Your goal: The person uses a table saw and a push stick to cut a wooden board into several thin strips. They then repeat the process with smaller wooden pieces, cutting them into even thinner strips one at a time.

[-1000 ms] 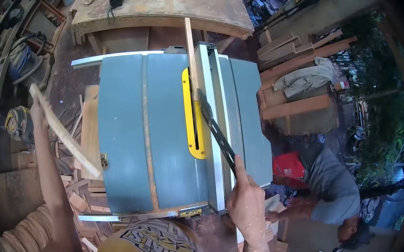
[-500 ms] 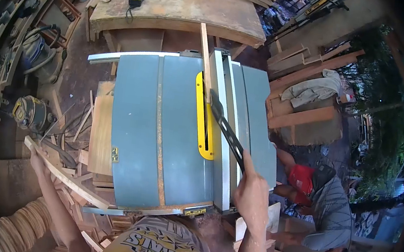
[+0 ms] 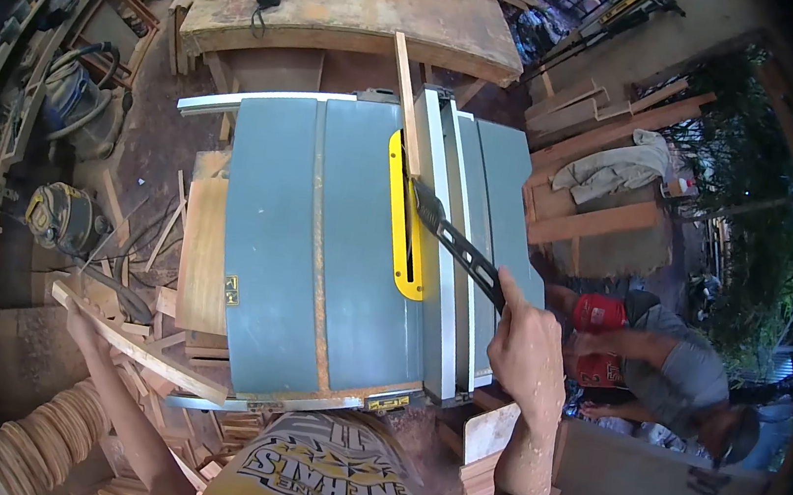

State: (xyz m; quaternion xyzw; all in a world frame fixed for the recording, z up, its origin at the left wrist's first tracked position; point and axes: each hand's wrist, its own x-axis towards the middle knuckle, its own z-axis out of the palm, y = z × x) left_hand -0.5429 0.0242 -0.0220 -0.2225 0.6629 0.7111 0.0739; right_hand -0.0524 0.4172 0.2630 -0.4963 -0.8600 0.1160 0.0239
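While left grip (image 3: 84,328) holds batten (image 3: 144,349), right grip (image 3: 530,355) holds pusher (image 3: 434,215)

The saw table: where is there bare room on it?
The saw table is bare left of the rusty groove, and between that groove and the yellow insert. The fence is crowded: a wood strip lies alongside, and the right hand holds a black push stick over it.

Scuffed wooden workbench (image 3: 362,8), dark floor (image 3: 168,132)
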